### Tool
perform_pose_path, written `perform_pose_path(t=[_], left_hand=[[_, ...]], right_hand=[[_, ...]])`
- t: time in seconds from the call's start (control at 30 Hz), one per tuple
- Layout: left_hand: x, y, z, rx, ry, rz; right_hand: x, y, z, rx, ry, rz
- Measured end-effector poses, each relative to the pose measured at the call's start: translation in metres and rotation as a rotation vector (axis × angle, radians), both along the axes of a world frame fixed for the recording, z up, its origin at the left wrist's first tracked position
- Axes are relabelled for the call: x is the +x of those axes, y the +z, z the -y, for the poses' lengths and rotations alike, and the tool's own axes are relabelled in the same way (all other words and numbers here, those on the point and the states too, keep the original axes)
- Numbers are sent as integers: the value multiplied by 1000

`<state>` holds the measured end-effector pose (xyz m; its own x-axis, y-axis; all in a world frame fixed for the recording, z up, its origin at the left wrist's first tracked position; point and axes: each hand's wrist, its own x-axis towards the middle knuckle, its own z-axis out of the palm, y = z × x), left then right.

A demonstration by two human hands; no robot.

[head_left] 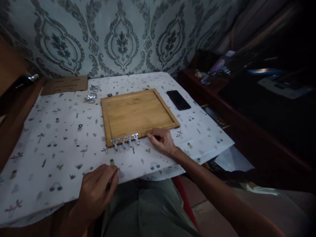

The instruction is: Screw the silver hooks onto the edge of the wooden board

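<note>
A wooden framed board (140, 110) lies flat on the table. Along the left part of its front edge sits a metal hook rail (124, 137) with several hooks hanging down over the rim. My right hand (161, 141) rests at the front edge, right of the rail, thumb and forefinger pinched against the wood; anything between the fingertips is too small to make out. Near the table's front edge my left hand (100, 182) is curled closed, its palm hidden, with a dark bit showing at the fingers that I cannot name.
A black phone (178, 100) lies right of the board. Behind it to the left are metal hook pieces (92, 95) and a piece of brown cardboard (64, 85). Small dark-and-silver parts (80, 127) dot the patterned tablecloth (49, 144). A bottle (217, 67) stands tilted on the dark furniture at right.
</note>
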<state>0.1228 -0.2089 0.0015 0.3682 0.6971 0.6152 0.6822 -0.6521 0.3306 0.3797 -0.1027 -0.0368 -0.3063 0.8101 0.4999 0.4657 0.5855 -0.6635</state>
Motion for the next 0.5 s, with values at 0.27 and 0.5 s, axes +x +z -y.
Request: perform_pose_path(t=[0.27,0.5], left_hand=[[72,35,32,-19,19,173],[120,50,6,233,-88,67]], right_hand=[[-4,21,24,94,325,-11],[-17,30,44,-378,826,-59]])
